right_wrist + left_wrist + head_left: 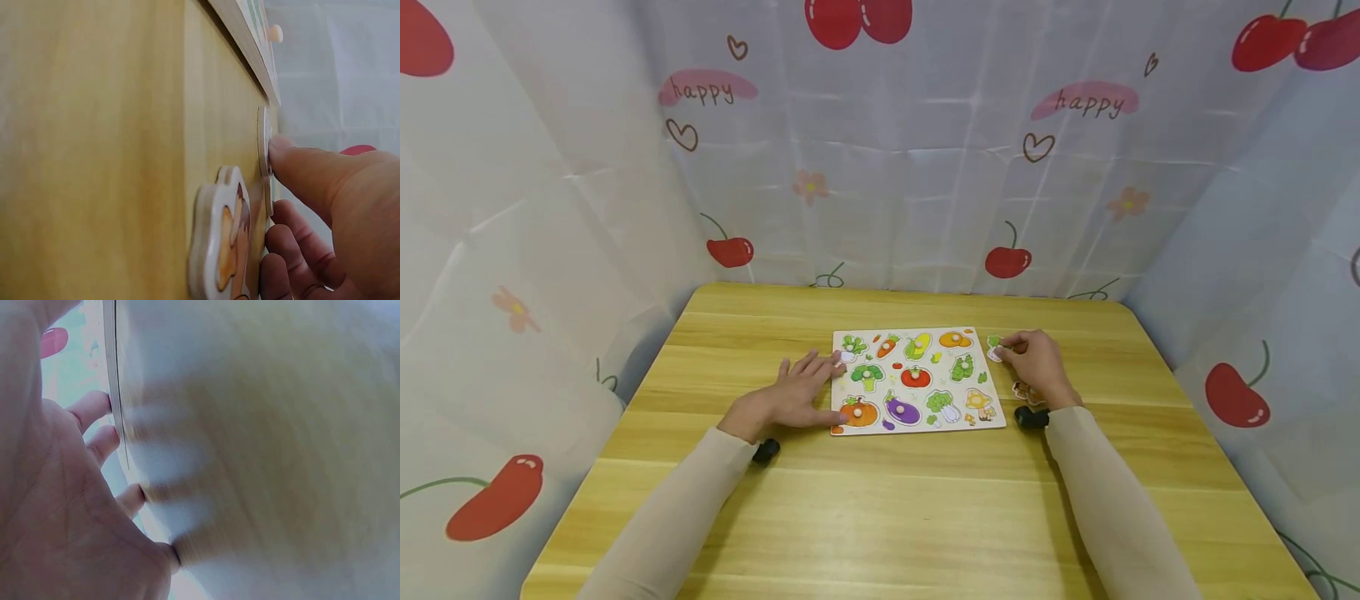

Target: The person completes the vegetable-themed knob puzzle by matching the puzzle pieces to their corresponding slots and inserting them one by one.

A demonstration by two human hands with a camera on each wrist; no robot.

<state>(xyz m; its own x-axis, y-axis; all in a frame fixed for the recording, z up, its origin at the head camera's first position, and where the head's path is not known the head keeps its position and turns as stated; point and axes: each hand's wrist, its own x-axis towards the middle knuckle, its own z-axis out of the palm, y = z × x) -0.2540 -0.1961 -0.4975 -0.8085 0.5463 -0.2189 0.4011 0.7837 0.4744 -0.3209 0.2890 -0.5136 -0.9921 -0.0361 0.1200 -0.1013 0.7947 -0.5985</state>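
Note:
A puzzle board (977, 360) printed with vegetables lies flat on the table. My left hand (797, 392) spreads over its left side, fingers straight, with the thumb low by the pumpkin (860, 412) and the fingertips around the white-and-green vegetable. In the left wrist view, the left hand's fingertips reach down close along the board's edge (114, 369). Just right of the board, my right hand (1036, 360) pinches a white-and-green turnip-like puzzle piece (995, 342). The right wrist view shows the thumb (300, 165) on that piece's face, hiding part of it.
A brown-and-orange puzzle piece (212, 250) lies on the table under my right wrist. Small knobs stand up from the board, such as on the tomato (916, 377). Cherry-printed curtains (887, 217) surround the wooden table (880, 517) at the back and sides.

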